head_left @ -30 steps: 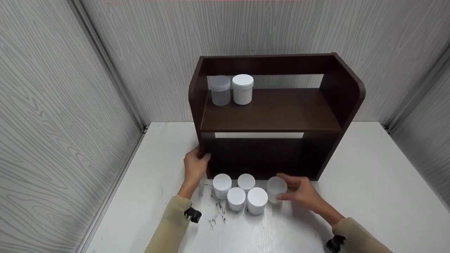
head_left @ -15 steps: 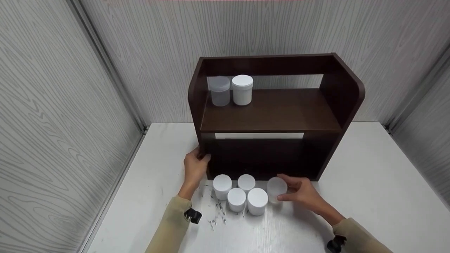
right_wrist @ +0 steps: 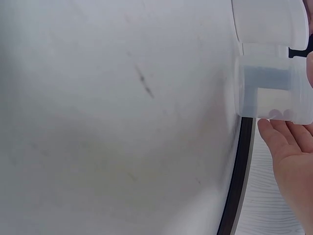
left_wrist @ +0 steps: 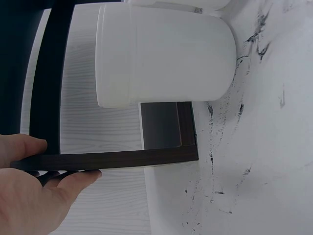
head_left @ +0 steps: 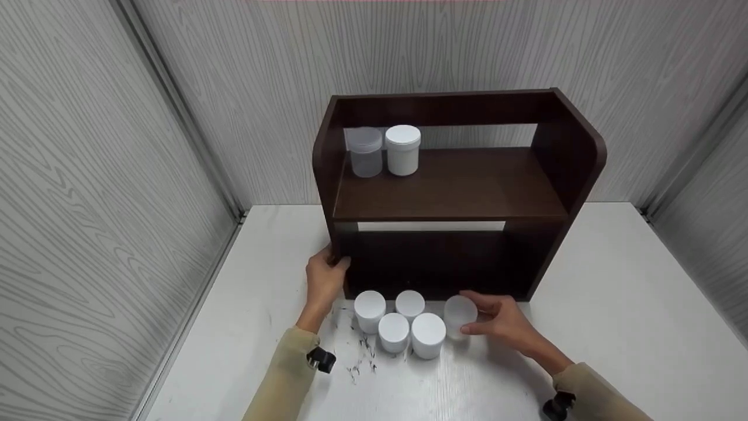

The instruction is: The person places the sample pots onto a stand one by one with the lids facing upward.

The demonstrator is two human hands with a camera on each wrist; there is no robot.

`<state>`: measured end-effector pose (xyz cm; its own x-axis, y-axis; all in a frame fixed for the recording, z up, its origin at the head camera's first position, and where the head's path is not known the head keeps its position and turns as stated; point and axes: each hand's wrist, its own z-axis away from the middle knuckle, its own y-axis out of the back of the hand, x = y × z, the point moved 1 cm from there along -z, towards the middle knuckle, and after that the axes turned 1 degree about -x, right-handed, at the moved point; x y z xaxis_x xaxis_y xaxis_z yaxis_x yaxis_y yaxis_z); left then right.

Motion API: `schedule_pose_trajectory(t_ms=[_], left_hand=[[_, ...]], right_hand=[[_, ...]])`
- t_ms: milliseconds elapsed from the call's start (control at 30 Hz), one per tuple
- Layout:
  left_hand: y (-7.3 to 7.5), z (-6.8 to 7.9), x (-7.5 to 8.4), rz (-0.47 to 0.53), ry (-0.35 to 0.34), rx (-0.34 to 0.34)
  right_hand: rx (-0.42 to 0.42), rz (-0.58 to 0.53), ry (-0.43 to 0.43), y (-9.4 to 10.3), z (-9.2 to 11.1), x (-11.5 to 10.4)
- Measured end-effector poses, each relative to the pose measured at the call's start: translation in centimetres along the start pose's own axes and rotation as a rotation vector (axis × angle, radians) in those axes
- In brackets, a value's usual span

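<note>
My left hand (head_left: 324, 280) grips the left side panel of a dark brown wooden shelf (head_left: 456, 187); in the left wrist view the thumb lies on one face of the panel edge and the fingers (left_wrist: 80, 182) on the other. With thumb and fingers on either side, my right hand (head_left: 502, 318) holds a clear lidded jar (head_left: 460, 313) upright at the front of the shelf. White jars (head_left: 428, 330) with white lids stand close together to its left. In the right wrist view the clear jar (right_wrist: 271, 88) stands beside a white jar (right_wrist: 269, 22).
On the upper shelf, toward its left end, a clear jar (head_left: 366, 153) and a white jar (head_left: 403, 151) stand side by side. Dark scuff marks run over the white table (head_left: 234, 327). Grey wood-patterned walls (head_left: 105, 175) enclose the back and sides.
</note>
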<state>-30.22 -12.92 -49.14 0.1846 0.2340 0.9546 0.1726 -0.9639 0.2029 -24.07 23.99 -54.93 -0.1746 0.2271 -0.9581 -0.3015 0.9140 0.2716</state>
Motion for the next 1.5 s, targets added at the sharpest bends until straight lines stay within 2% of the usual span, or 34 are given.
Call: schedule_pose_trajectory(t_ms=[333, 800, 1500], left_hand=[[-0.1, -0.1, -0.1, 0.002, 0.000, 0.002], [-0.3, -0.2, 0.0, -0.002, 0.000, -0.008], [0.0, -0.2, -0.1, -0.025, -0.004, 0.013]], right_hand=[[0.002, -0.022, 0.001, -0.1, 0.3, -0.3], [-0.035, -0.053, 0.016, 0.9, 0.4, -2.2], [-0.042, -0.051, -0.017, 1.9, 0.7, -7.5]])
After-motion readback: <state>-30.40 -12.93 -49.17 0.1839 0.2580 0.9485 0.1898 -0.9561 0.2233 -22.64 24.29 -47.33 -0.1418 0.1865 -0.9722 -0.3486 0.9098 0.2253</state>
